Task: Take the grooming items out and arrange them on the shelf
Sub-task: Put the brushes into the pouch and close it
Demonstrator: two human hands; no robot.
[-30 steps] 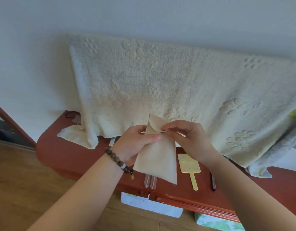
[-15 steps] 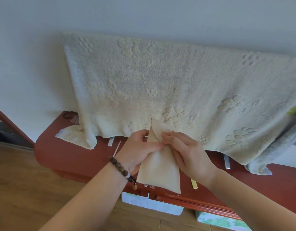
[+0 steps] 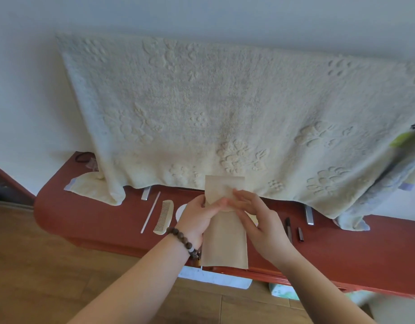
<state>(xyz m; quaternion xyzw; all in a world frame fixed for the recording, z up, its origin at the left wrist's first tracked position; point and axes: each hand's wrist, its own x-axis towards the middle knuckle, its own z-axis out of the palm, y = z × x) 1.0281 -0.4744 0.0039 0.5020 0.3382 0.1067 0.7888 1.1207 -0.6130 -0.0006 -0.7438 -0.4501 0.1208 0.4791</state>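
Pouch [image 3: 225, 244] at lower centre, above shelf [image 3: 103, 220]. Left hand [image 3: 197, 218] grips its upper left edge, thumb across; right hand [image 3: 258, 220] pinches the flap. Comb [image 3: 165, 216] lies left.

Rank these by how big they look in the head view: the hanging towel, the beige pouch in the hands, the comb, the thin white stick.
1. Towel, by far the largest.
2. Beige pouch, though it is held nearer the camera, which inflates it.
3. Comb.
4. Thin white stick: longer than the comb but far thinner, so that pair is close.
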